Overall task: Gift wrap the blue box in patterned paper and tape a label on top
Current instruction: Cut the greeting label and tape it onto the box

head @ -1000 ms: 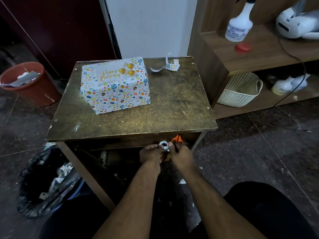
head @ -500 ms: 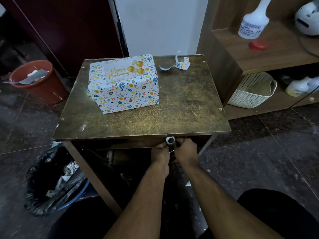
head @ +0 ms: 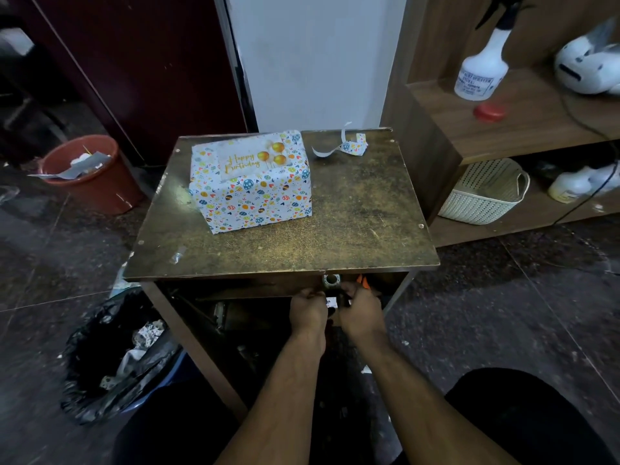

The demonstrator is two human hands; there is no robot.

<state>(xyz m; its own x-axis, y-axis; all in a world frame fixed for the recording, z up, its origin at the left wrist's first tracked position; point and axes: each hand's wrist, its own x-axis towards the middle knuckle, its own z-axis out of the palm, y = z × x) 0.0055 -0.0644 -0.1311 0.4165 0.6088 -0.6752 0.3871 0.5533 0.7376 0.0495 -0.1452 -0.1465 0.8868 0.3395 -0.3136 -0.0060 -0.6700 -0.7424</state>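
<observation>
While the wrapped box [head: 251, 186] sits label-up at the table's [head: 369, 229] far left, both hands work below its front edge: left hand [head: 308, 313] and right hand [head: 362, 317] curl around the tape roll [head: 331, 280], probably pulling a strip; exact pinch unclear.

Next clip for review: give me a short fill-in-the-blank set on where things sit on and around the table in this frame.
1. The wrapped box carries a label reading "Happy ____".
2. The paper scrap lies on the table near its ____ edge.
3. The left hand and right hand are held just ____ the table's front edge.
4. The bucket on the floor is ____ in colour.

Missing words: Birthday; far; below; red
</observation>
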